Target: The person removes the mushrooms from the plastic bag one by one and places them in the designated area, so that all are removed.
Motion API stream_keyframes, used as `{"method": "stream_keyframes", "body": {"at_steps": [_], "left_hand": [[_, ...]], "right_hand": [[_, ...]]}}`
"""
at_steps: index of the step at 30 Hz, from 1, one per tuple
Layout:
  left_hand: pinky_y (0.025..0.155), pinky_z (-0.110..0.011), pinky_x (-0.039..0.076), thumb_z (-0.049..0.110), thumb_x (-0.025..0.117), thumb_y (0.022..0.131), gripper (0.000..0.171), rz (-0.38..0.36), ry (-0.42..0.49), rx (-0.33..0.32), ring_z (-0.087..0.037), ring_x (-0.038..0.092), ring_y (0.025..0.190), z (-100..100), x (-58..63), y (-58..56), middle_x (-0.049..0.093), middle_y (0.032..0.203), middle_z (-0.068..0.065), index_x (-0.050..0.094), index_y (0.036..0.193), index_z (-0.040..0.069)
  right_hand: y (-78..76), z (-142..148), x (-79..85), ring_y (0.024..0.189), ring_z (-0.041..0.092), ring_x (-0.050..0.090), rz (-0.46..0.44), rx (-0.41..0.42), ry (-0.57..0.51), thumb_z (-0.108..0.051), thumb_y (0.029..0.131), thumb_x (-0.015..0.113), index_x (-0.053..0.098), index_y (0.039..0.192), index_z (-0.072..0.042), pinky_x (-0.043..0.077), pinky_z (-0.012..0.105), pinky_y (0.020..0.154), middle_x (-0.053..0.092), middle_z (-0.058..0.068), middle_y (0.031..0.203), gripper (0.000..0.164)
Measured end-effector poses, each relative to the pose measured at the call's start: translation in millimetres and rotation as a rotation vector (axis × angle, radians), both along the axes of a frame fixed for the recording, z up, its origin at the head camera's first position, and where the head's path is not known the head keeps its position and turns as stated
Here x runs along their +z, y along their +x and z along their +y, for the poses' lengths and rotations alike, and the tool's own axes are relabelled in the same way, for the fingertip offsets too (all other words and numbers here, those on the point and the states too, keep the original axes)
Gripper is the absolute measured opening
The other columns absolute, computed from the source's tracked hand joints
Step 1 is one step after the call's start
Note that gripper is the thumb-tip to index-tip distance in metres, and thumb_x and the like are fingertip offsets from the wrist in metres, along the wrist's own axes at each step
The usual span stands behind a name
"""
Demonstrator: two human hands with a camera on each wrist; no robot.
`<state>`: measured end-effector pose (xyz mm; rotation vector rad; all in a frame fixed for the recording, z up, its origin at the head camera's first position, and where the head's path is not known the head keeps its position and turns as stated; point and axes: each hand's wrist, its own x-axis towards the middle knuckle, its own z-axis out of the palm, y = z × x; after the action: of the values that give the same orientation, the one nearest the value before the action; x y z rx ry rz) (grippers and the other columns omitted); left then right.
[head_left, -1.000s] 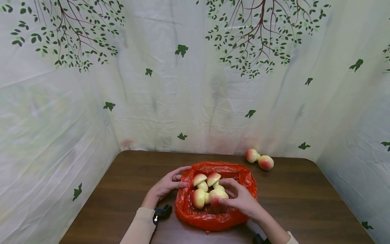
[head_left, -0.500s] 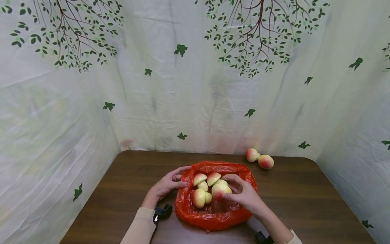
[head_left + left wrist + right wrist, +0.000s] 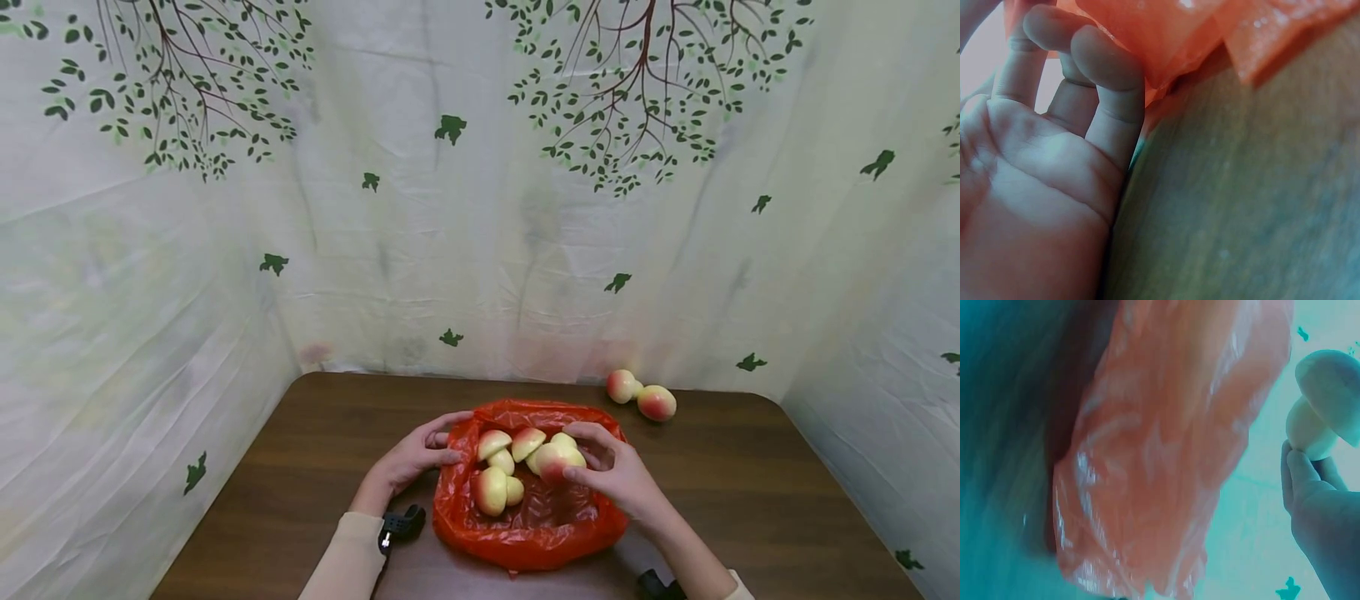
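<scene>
A red plastic bag (image 3: 517, 552) stands on the table with its mouth spread wide. Inside it lie mushrooms with yellow and red caps: one at the front left (image 3: 491, 492), another mushroom (image 3: 493, 446) behind it, and a third mushroom (image 3: 527, 445) near the middle. My left hand (image 3: 412, 454) grips the bag's left rim, its fingers curled in the left wrist view. Between thumb and fingers my right hand (image 3: 618, 479) holds a mushroom (image 3: 558, 460) over the right half of the bag. The right wrist view shows that mushroom (image 3: 1319, 425) above the bag's outer side.
Two more mushrooms (image 3: 657, 404) lie at the back right of the brown table (image 3: 360, 400). A light curtain (image 3: 480, 208) printed with leaves hangs behind and along both sides. A black wrist strap (image 3: 401, 523) is on the left wrist.
My right hand has drawn its mushroom rightward and a little up, away from the mushroom at the front left. My left hand stays at the bag's rim.
</scene>
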<state>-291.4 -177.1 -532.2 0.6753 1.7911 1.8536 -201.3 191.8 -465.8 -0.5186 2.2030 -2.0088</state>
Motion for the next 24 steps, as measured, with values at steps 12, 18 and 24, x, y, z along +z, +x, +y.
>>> {"method": "stream_keyframes", "body": {"at_steps": [12, 18, 24], "left_hand": [[0.081, -0.031, 0.065, 0.009, 0.069, 0.102, 0.073, -0.002, -0.002, 0.008, -0.009, 0.077, 0.090, 0.3, 1.9, 0.2, 0.080, 0.108, 0.001, 0.034, 0.166, 0.012], [0.081, -0.031, 0.066, 0.009, 0.070, 0.102, 0.072, -0.001, -0.010, 0.016, -0.010, 0.077, 0.089, 0.7, 4.2, -1.0, 0.080, 0.107, 0.000, 0.035, 0.165, 0.013], [0.082, -0.031, 0.065, 0.010, 0.070, 0.102, 0.073, -0.010, -0.024, 0.018, -0.010, 0.077, 0.089, -0.2, 1.5, 0.0, 0.080, 0.107, 0.002, 0.035, 0.165, 0.012]], "right_hand": [[-9.4, 30.3, 11.4, 0.123, -0.003, 0.064, 0.044, -0.116, 0.054, -0.010, 0.098, 0.076, 0.055, 0.146, 0.001, 0.056, 0.016, 0.098, 0.061, -0.003, 0.139, 0.054], [-18.1, 53.8, 21.3, 0.119, -0.011, 0.062, 0.026, -0.209, 0.111, -0.017, 0.100, 0.076, 0.053, 0.149, -0.001, 0.054, 0.012, 0.097, 0.058, 0.002, 0.142, 0.056], [-24.9, 75.2, 19.3, 0.117, -0.007, 0.063, 0.033, -0.259, 0.134, -0.019, 0.101, 0.074, 0.055, 0.148, -0.002, 0.055, 0.011, 0.095, 0.054, -0.004, 0.137, 0.054]]}}
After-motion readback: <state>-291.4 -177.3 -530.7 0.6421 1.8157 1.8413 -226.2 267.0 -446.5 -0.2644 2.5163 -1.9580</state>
